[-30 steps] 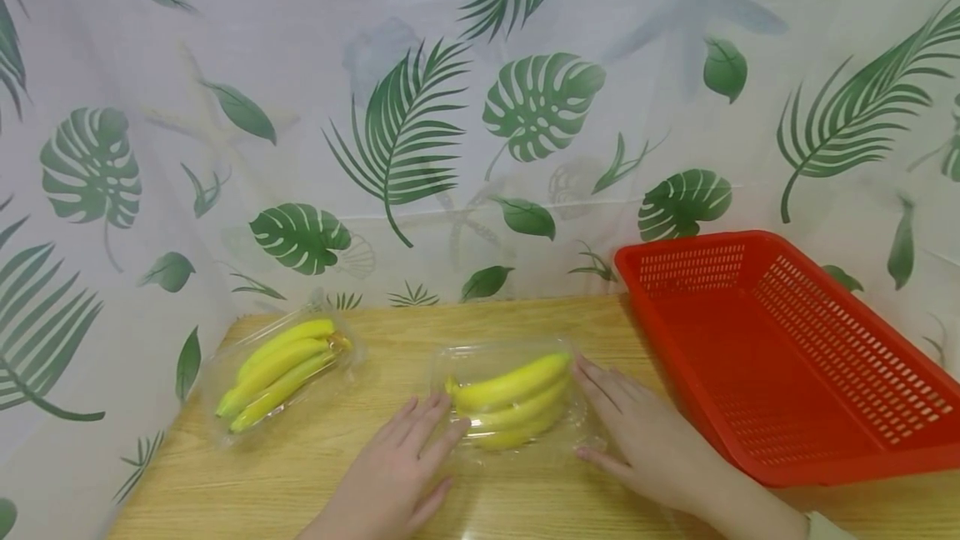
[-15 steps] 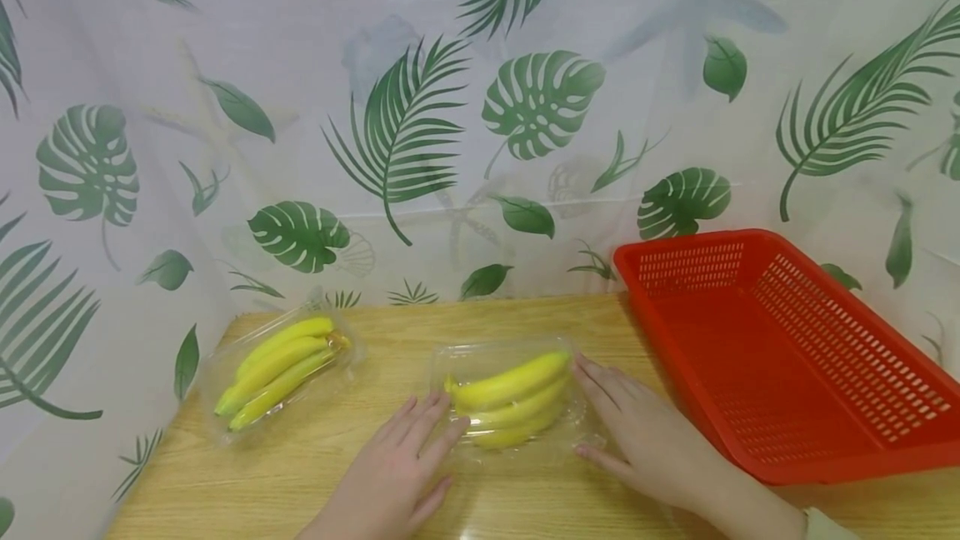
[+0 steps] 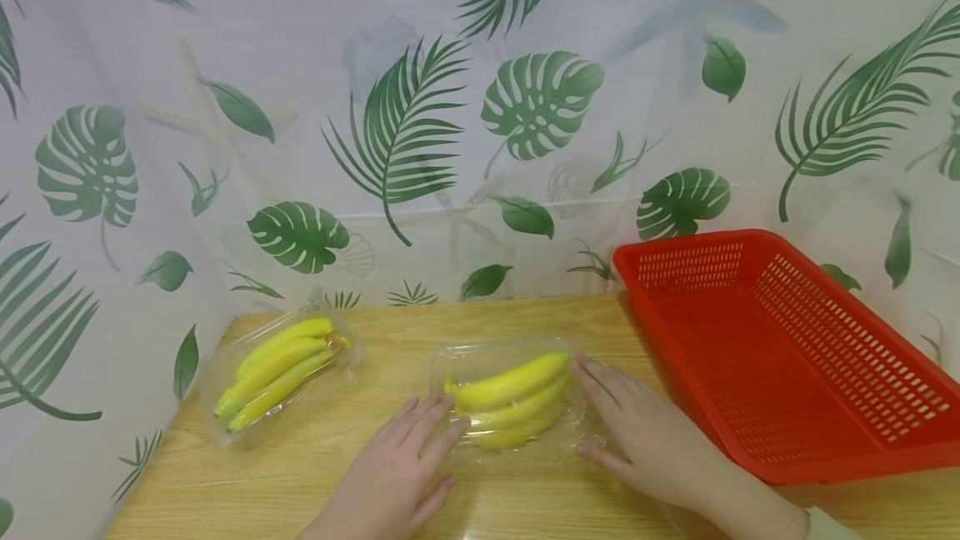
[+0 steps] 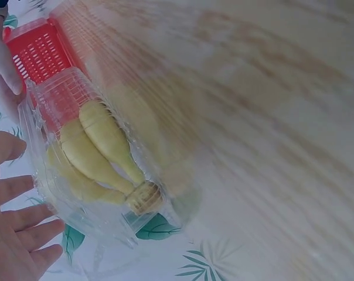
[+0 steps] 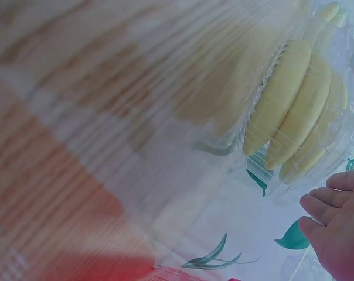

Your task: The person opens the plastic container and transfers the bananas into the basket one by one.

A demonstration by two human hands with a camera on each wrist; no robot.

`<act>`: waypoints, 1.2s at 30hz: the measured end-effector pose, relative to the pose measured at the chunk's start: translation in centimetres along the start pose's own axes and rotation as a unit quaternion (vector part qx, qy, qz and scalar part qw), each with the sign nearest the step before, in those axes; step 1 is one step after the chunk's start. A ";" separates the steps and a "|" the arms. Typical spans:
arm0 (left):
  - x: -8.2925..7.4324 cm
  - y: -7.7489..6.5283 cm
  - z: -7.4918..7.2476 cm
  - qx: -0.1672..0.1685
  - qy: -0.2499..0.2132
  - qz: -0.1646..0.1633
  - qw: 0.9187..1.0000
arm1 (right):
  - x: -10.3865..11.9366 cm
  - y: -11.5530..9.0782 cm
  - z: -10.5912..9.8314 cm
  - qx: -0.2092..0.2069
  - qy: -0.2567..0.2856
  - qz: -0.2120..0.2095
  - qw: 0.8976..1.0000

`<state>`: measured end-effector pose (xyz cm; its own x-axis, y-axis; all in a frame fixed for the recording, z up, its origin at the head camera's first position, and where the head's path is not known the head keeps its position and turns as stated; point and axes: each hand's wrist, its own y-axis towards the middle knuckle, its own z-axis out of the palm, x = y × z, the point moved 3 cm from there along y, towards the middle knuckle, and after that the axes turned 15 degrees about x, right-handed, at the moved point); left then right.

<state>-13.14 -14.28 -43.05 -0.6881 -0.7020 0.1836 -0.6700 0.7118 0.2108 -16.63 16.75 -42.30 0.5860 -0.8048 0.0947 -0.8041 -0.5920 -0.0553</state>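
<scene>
A clear plastic clamshell box (image 3: 450, 352) with a bunch of bananas (image 3: 517, 386) inside lies on the wooden table, between both hands. My left hand (image 3: 397, 465) rests at its left side, fingers extended along the box's edge. On the opposite side my right hand (image 3: 645, 432) has straight fingers by the right end. Neither hand curls round the box. In the left wrist view, the bananas (image 4: 95, 152) show through the ribbed plastic, their joined stem end nearest the camera. The right wrist view shows the banana tips and the right hand (image 5: 341, 222) with its fingers stretched out.
A second clear box with bananas (image 3: 281, 365) lies at the table's far left. A red perforated basket (image 3: 780, 373) stands at the right, close to the right forearm. Behind the wooden table (image 3: 390, 323) hangs a white leaf-print cloth (image 3: 420, 273).
</scene>
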 end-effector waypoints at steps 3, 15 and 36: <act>-0.1 0.2 -0.1 0.000 -0.002 0.002 1.000 | 0.0 -0.2 -0.3 -0.005 -0.005 -0.002 1.000; -0.7 1.4 -0.3 0.013 -0.013 0.012 1.000 | -0.1 -0.7 -0.4 -0.014 0.010 0.017 1.000; -2.1 4.6 -0.7 -0.001 -0.024 0.049 0.999 | -0.6 -1.8 0.0 -0.016 0.087 0.073 0.993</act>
<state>-14.56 -9.57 -41.81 -0.7629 -0.6272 0.1573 -0.5985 0.7770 0.1953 -15.53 18.35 -42.24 0.4392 -0.8606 0.2578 -0.8835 -0.4658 -0.0500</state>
